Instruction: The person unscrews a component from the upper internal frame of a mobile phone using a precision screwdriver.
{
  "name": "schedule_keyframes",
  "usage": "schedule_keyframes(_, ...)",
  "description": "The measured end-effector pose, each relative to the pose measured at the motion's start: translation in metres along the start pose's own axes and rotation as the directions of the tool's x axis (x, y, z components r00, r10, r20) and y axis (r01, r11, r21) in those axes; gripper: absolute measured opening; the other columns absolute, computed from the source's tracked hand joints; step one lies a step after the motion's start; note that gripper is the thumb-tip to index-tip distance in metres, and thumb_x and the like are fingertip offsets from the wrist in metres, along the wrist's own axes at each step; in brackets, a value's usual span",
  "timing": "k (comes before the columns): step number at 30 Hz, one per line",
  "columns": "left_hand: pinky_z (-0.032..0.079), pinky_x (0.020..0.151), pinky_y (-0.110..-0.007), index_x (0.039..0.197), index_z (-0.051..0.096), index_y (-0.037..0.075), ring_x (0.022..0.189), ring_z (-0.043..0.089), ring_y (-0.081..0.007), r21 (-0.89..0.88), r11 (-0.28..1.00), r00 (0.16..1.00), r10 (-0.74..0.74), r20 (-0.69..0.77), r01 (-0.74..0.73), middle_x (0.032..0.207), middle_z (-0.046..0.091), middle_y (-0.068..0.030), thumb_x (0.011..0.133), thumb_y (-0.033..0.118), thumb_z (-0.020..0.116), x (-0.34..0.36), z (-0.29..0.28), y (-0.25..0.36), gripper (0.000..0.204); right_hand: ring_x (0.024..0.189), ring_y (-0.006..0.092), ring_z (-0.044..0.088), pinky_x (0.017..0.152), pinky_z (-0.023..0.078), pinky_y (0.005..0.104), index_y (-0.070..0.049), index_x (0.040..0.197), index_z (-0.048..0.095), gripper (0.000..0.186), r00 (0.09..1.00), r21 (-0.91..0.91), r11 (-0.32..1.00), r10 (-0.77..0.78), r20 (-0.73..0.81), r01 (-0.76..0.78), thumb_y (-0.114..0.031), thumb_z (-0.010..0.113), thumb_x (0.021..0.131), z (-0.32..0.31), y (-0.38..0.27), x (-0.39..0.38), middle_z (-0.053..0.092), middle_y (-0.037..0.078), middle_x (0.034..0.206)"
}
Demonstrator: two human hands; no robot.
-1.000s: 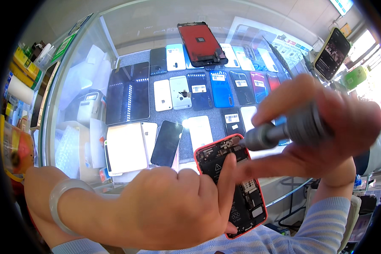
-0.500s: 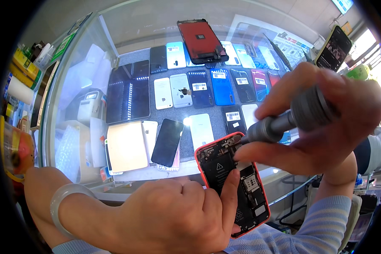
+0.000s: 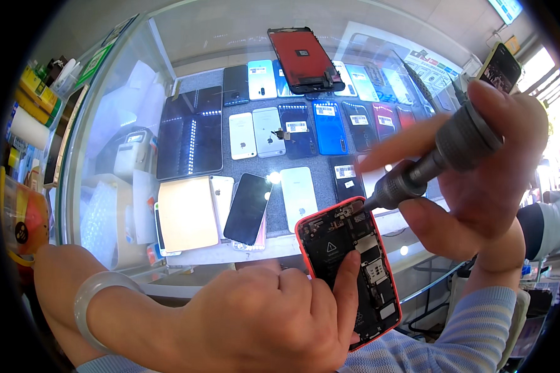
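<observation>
An opened smartphone (image 3: 374, 271) in a red frame shows its dark battery and bare inner parts. My left hand (image 3: 267, 317) is closed around its lower left side, the index finger lying across the battery. A grey screwdriver (image 3: 410, 177) leans over the phone's top end, its tip down among the parts there. My right hand (image 3: 504, 149) has it by the wide handle, one finger at the cap. The thumb and another finger of that hand stand off from the lower shaft. The screw or part under the tip is too small to make out.
Beneath lies a glass display case with several phones inside. On its glass rest a red-backed screen assembly (image 3: 305, 59), a black phone (image 3: 248, 209) and tweezers (image 3: 415, 78). A lit phone (image 3: 499, 67) stands at the far right; bottles and supplies crowd the left.
My right thumb and a finger have loosened from the screwdriver's lower shaft and spread apart. The phone and my left hand sit slightly further right in view.
</observation>
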State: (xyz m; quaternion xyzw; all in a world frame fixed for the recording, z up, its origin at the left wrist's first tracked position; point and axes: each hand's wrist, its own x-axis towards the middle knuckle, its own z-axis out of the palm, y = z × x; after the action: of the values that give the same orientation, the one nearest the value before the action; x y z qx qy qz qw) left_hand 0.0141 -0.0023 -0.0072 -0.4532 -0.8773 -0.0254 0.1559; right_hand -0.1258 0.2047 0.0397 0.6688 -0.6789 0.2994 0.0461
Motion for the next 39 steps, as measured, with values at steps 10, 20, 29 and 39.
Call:
schedule_keyframes(10, 0.033, 0.039, -0.028, 0.112, 0.069, -0.008, 0.049, 0.043, -0.0115, -0.019, 1.000, 1.000, -0.014, -0.014, 0.014, 0.057, 0.041, 0.0013, 0.064, 0.045, 0.074, 0.001, 0.002, 0.001, 0.071, 0.078, 0.0253, 0.069, 0.064, 0.058, 0.0336, -0.013, 0.151, 0.006, 0.109, 0.999, 0.069, 0.997, 0.028, 0.029, -0.030, -0.015, 0.085, 0.077, 0.001, -0.001, -0.023, 0.066, 0.021, 0.103)
schedule_keyframes(20, 0.034, 0.038, -0.028, 0.111, 0.069, -0.007, 0.048, 0.044, -0.0117, -0.004, 1.000, 1.000, -0.029, -0.001, 0.029, 0.057, 0.042, 0.0009, 0.065, 0.046, 0.074, 0.001, -0.001, 0.003, 0.070, 0.077, 0.0264, 0.071, 0.062, 0.058, 0.0296, -0.014, 0.152, 0.005, 0.098, 0.987, 0.101, 0.988, 0.126, -0.096, -0.116, -0.005, 0.076, 0.084, 0.013, -0.008, -0.021, 0.067, 0.023, 0.097)
schedule_keyframes(29, 0.035, 0.038, -0.030, 0.112, 0.069, -0.006, 0.047, 0.045, -0.0133, -0.087, 0.993, 0.996, -0.084, -0.004, 0.083, 0.057, 0.043, 0.0000, 0.066, 0.047, 0.074, 0.002, -0.002, 0.004, 0.070, 0.072, 0.0219, 0.070, 0.061, 0.056, 0.0271, -0.013, 0.149, 0.014, 0.098, 0.991, 0.012, 0.995, 0.098, -0.093, -0.097, -0.006, 0.082, 0.079, 0.010, -0.003, -0.022, 0.069, 0.020, 0.091)
schedule_keyframes(39, 0.033, 0.037, -0.030, 0.110, 0.069, -0.006, 0.046, 0.044, -0.0132, -0.024, 0.999, 0.999, -0.049, -0.006, 0.049, 0.056, 0.043, -0.0003, 0.067, 0.047, 0.074, 0.001, 0.001, 0.003, 0.068, 0.070, 0.0217, 0.069, 0.058, 0.054, 0.0262, -0.011, 0.149, 0.016, 0.100, 0.998, -0.061, 0.996, 0.059, -0.029, -0.061, -0.006, 0.084, 0.075, 0.004, -0.006, -0.016, 0.068, 0.020, 0.090)
